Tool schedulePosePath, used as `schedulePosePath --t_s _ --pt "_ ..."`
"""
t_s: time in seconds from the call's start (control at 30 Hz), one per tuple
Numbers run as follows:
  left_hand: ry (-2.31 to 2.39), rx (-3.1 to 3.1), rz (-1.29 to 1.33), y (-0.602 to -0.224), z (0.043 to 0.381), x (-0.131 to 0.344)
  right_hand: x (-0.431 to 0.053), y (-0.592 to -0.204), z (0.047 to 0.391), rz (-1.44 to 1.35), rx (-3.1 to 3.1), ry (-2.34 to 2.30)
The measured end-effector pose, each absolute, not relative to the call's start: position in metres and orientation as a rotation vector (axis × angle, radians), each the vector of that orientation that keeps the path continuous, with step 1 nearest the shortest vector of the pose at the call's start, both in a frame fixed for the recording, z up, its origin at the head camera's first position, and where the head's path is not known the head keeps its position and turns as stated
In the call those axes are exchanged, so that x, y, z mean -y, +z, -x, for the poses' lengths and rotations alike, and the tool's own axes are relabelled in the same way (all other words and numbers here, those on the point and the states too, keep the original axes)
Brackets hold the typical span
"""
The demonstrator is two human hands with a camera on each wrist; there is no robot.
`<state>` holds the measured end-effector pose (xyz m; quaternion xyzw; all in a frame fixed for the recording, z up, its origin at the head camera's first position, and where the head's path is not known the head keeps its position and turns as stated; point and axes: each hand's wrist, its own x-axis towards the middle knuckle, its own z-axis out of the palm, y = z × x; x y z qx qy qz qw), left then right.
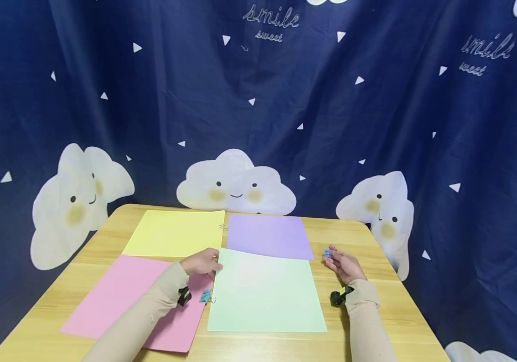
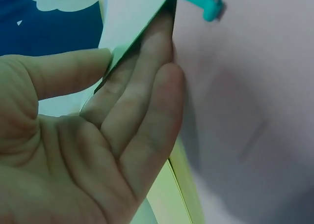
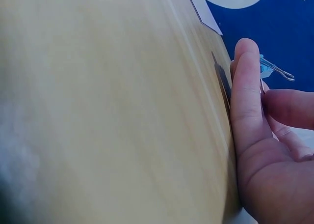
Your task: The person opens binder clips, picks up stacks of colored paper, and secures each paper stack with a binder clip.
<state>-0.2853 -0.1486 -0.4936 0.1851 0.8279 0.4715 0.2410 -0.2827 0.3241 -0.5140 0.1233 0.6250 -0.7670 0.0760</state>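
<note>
My left hand (image 1: 201,262) pinches the left edge of the light green paper (image 1: 267,296), near its upper left corner. In the left wrist view the thumb lies on the upper face of the paper (image 2: 130,20), with the fingers underneath. A teal binder clip (image 1: 205,295) sits at the right edge of the pink paper (image 1: 104,296), just below that hand. Off to the right, my right hand (image 1: 346,266) holds a small blue binder clip (image 1: 327,253) at its fingertips. Metal handles of this clip (image 3: 267,67) stick out past the fingers in the right wrist view.
Yellow paper (image 1: 177,234) lies at the back left of the wooden table (image 1: 267,347). Beside it is purple paper (image 1: 267,236), partly overlapped by the green one. Thin wire clip handles (image 1: 223,227) show between them. A dark blue curtain (image 1: 258,115) hangs behind the table.
</note>
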Motion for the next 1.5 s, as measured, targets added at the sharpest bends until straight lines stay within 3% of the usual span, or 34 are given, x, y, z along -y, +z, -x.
schedulePosePath --t_s 0.37,1.13,1.5 --pt "1.387 -2.203 -0.364 -0.503 0.286 0.144 -0.323 -0.515 0.282 -0.372 -1.859 -2.317" --pt "1.527 -2.001 -0.402 -0.510 0.286 0.139 -0.327 -0.519 0.283 -0.331 -1.705 -2.385" --pt "1.566 -1.991 -0.418 -0.513 0.286 0.135 -0.315 -0.510 0.288 -0.481 -2.007 -2.265"
